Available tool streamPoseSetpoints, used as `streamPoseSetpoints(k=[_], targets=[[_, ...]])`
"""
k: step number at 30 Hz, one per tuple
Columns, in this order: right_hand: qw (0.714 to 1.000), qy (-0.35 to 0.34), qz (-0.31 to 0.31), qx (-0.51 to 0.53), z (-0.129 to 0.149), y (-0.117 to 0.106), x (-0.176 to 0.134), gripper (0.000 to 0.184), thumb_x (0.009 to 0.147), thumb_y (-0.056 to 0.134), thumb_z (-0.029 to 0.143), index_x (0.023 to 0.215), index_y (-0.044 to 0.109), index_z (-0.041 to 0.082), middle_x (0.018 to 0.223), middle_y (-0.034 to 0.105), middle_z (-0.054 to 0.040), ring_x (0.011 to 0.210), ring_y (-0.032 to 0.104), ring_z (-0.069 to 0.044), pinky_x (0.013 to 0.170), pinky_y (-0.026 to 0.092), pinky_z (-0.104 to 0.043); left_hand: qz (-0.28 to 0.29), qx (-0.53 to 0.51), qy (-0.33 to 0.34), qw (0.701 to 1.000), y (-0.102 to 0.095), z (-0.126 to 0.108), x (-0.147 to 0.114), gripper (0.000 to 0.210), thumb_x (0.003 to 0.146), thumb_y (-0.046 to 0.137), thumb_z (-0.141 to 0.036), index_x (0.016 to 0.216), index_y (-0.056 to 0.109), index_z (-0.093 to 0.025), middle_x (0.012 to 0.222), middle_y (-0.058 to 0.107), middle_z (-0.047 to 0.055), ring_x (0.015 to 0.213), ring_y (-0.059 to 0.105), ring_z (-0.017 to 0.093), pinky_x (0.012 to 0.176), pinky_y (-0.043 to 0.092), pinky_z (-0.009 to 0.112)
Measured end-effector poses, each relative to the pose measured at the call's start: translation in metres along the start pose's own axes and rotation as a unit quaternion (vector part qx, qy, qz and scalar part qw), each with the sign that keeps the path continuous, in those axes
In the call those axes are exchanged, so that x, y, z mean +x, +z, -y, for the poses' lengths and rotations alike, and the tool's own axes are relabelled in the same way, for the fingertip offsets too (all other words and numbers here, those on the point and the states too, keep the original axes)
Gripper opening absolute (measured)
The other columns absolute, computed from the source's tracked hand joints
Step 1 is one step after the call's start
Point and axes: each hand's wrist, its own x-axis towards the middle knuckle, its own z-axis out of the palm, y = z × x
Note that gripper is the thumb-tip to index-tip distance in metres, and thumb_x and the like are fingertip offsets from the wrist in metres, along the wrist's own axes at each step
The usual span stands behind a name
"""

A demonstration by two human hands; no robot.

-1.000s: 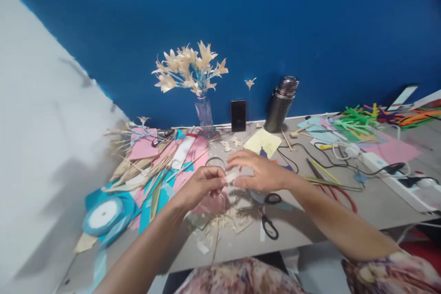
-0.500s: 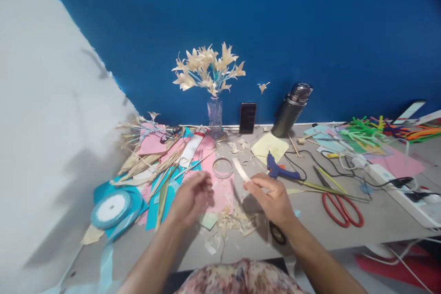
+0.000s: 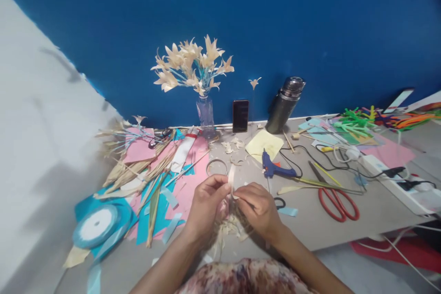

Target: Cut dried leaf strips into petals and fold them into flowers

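A narrow pale strip (image 3: 231, 177), looking like dried husk, stands upright between my hands. My left hand (image 3: 208, 202) pinches its left edge between thumb and fingers. At the strip's lower end, the fingers of my right hand (image 3: 257, 206) are closed on it too. Just behind my left fingers lies a tape ring (image 3: 217, 166), partly covered by them. Beneath my hands is a heap of pale scraps (image 3: 229, 232). Close to my right hand rest a blue glue gun (image 3: 275, 167) and a black scissor handle (image 3: 279, 202).
A vase (image 3: 206, 117) of pale flowers, a phone (image 3: 240, 115) and a flask (image 3: 285, 105) stand along the wall. Red-handled scissors (image 3: 337, 202) and a power strip (image 3: 396, 183) lie right. A ribbon spool (image 3: 97, 224), coloured paper and dried husks cover the left side.
My left hand has moved right and taken hold of the strip, which only my right hand held before. The strip now stands more upright. The view has shifted slightly.
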Motion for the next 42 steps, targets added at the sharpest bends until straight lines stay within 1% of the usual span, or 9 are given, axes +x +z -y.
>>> streamPoseSetpoints(k=[5, 10, 14, 18, 25, 28, 33, 38, 42], targets=[[0.999, 0.032, -0.002, 0.010, -0.012, -0.019, -0.006, 0.025, 0.088, 0.066, 0.028, 0.112, 0.072, 0.022, 0.126, 0.068, -0.0122, 0.104, 0.066, -0.026, 0.092, 0.049, -0.039, 0.042, 0.083, 0.027, 0.995, -0.013, -0.005, 0.000, 0.022, 0.076, 0.078, -0.036, 0.076, 0.066, -0.017, 0.077, 0.065, 0.002, 0.056, 0.055, 0.011, 0.049, 0.043, 0.022], [0.977, 0.173, -0.113, -0.048, -0.040, -0.080, -0.022, 0.014, 0.091, 0.060, 0.029, 0.086, 0.070, 0.020, 0.093, 0.073, -0.0068, 0.087, 0.067, -0.022, 0.077, 0.051, -0.031, 0.003, 0.109, 0.052, 0.993, -0.049, -0.023, -0.003, 0.021, 0.073, 0.083, -0.033, 0.075, 0.068, -0.018, 0.074, 0.068, 0.002, 0.070, 0.062, 0.014, 0.066, 0.049, 0.023], [0.968, 0.223, 0.037, -0.112, -0.052, -0.106, -0.035, 0.015, 0.092, 0.059, 0.029, 0.084, 0.069, 0.021, 0.084, 0.071, -0.0037, 0.078, 0.065, -0.020, 0.071, 0.047, -0.029, -0.018, 0.063, 0.033, 0.997, -0.073, -0.028, -0.005, 0.021, 0.071, 0.084, -0.032, 0.077, 0.069, -0.018, 0.073, 0.067, 0.001, 0.073, 0.062, 0.016, 0.068, 0.050, 0.026], [0.938, 0.193, 0.203, -0.207, -0.057, -0.093, -0.043, 0.014, 0.093, 0.056, 0.023, 0.089, 0.069, 0.019, 0.092, 0.068, -0.0067, 0.088, 0.064, -0.021, 0.078, 0.046, -0.030, 0.011, 0.038, 0.029, 0.999, -0.071, -0.025, -0.008, 0.018, 0.074, 0.080, -0.030, 0.076, 0.068, -0.017, 0.068, 0.063, 0.001, 0.069, 0.060, 0.016, 0.069, 0.050, 0.028], [0.913, 0.139, 0.258, -0.283, -0.056, -0.080, -0.043, 0.010, 0.092, 0.060, 0.022, 0.094, 0.070, 0.023, 0.097, 0.066, -0.0057, 0.097, 0.063, -0.023, 0.076, 0.046, -0.029, 0.096, 0.011, -0.019, 0.995, -0.053, -0.021, -0.005, 0.020, 0.079, 0.075, -0.032, 0.072, 0.066, -0.016, 0.069, 0.062, 0.002, 0.063, 0.057, 0.014, 0.063, 0.043, 0.026], [0.920, 0.119, 0.234, -0.292, -0.054, -0.084, -0.046, 0.014, 0.096, 0.055, 0.022, 0.095, 0.069, 0.022, 0.100, 0.068, -0.0061, 0.093, 0.065, -0.021, 0.072, 0.046, -0.028, 0.084, 0.018, -0.030, 0.996, -0.055, -0.021, -0.005, 0.020, 0.079, 0.075, -0.032, 0.073, 0.067, -0.015, 0.068, 0.062, 0.002, 0.061, 0.056, 0.013, 0.061, 0.043, 0.025], [0.954, 0.137, 0.087, -0.253, -0.048, -0.090, -0.043, 0.020, 0.097, 0.052, 0.030, 0.100, 0.067, 0.019, 0.094, 0.074, -0.0081, 0.081, 0.069, -0.022, 0.069, 0.046, -0.030, 0.091, -0.010, -0.071, 0.993, -0.058, -0.016, -0.007, 0.018, 0.077, 0.077, -0.029, 0.073, 0.067, -0.014, 0.071, 0.065, 0.003, 0.063, 0.060, 0.014, 0.061, 0.045, 0.025], [0.970, 0.238, 0.016, -0.041, -0.029, -0.060, -0.008, 0.018, 0.090, 0.059, 0.034, 0.096, 0.068, 0.020, 0.088, 0.075, -0.0056, 0.078, 0.068, -0.021, 0.072, 0.047, -0.031, 0.143, -0.041, -0.120, 0.982, -0.039, -0.005, -0.007, 0.018, 0.078, 0.077, -0.030, 0.080, 0.069, -0.014, 0.093, 0.073, 0.011, 0.078, 0.068, 0.022, 0.073, 0.051, 0.032], [0.934, 0.306, -0.001, 0.184, -0.012, -0.024, 0.019, 0.028, 0.086, 0.063, 0.039, 0.101, 0.069, 0.017, 0.086, 0.072, -0.0065, 0.072, 0.063, -0.019, 0.068, 0.048, -0.031, 0.148, -0.054, -0.122, 0.980, -0.023, 0.002, -0.004, 0.018, 0.076, 0.078, -0.027, 0.078, 0.068, -0.013, 0.103, 0.072, 0.012, 0.080, 0.068, 0.021, 0.080, 0.051, 0.035]])
